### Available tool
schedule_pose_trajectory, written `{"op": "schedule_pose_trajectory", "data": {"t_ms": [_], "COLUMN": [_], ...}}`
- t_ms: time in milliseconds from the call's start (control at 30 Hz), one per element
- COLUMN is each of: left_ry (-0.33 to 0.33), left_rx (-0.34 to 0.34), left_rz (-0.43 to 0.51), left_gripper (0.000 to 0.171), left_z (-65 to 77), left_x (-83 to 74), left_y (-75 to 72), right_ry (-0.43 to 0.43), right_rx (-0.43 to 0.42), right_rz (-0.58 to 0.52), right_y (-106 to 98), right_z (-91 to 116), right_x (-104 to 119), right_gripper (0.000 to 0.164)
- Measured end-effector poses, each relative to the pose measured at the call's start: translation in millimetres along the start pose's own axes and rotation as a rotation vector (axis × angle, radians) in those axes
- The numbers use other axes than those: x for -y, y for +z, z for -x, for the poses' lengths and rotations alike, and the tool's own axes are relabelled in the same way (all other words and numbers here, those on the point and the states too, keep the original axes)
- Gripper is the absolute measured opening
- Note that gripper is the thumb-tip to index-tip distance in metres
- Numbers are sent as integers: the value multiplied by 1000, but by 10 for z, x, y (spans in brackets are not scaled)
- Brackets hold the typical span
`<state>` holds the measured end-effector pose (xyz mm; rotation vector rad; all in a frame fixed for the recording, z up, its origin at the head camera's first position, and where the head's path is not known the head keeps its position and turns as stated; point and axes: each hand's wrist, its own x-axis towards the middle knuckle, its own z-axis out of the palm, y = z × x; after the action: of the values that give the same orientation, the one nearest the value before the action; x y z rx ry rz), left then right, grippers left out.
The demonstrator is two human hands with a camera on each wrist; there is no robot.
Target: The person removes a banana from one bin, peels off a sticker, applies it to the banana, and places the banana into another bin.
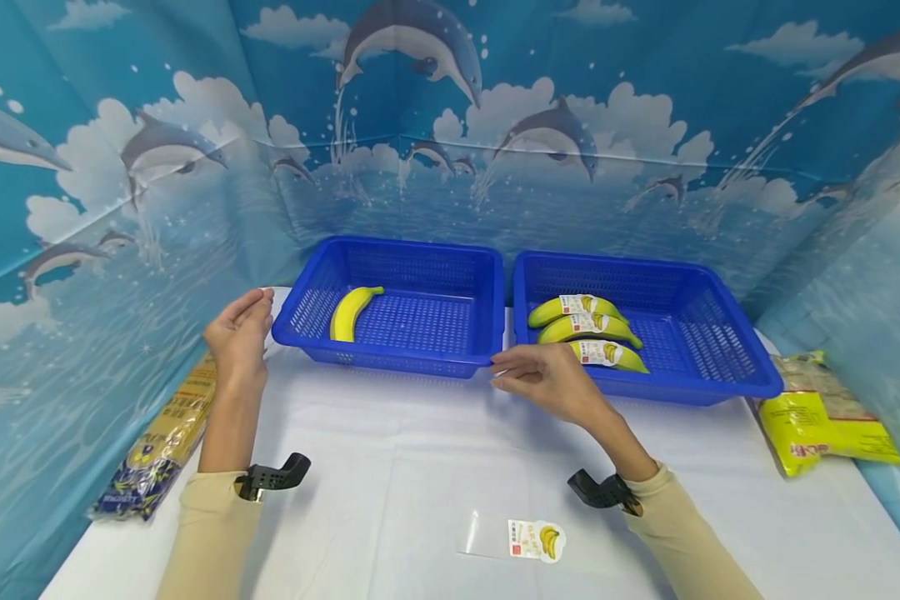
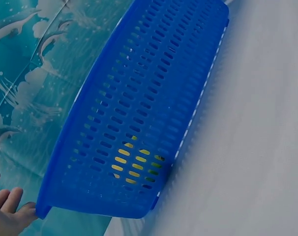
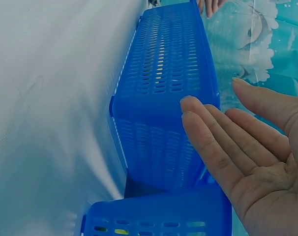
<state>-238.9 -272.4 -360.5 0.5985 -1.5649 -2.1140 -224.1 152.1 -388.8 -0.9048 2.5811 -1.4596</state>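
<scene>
A blue plastic basket point(image 1: 397, 360) with one banana point(image 1: 351, 313) in it stands at the back left of the table. My left hand point(image 1: 240, 333) is beside its left end, fingertips right at the rim corner in the left wrist view. At the basket's front right corner is my right hand point(image 1: 543, 379), with fingers extended and fingertips close against the rim. The right wrist view shows the palm point(image 3: 267, 187) bare, thumb apart from the fingers. Alongside stands a second blue basket point(image 1: 708, 390), holding three bananas point(image 1: 551, 310) with paper labels.
A clear strip with a banana label point(image 1: 537, 540) lies on the white tablecloth point(image 1: 390, 500) in front. A spaghetti packet point(image 1: 161, 442) lies at left, a yellow bag point(image 1: 825, 417) at right. A dolphin-print curtain point(image 1: 435, 192) encloses the back and sides.
</scene>
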Motion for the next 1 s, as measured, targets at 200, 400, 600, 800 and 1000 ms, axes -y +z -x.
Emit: {"op": "schedule_pose_trajectory", "data": {"t_ms": [200, 400, 600, 800, 1000], "left_ry": [-26, -70, -164, -250, -255], "left_rx": [-16, 3, 59, 79, 108], "left_rz": [10, -69, -65, -51, -36], "left_gripper": [43, 43, 50, 53, 53], "left_z": [-38, -58, -62, -46, -34], "left_x": [25, 102, 168, 186, 206], "left_y": [-59, -69, -67, -101, -138], "right_ry": [0, 2, -11, -25, -29], "right_rx": [10, 16, 28, 33, 53], "right_rz": [-8, -10, -9, 20, 47], "right_y": [3, 3, 4, -19, -66], "right_z": [-4, -7, -16, -26, -38], "right_x": [-6, -7, 2, 3, 34], "right_gripper": [30, 31, 32, 30, 29]}}
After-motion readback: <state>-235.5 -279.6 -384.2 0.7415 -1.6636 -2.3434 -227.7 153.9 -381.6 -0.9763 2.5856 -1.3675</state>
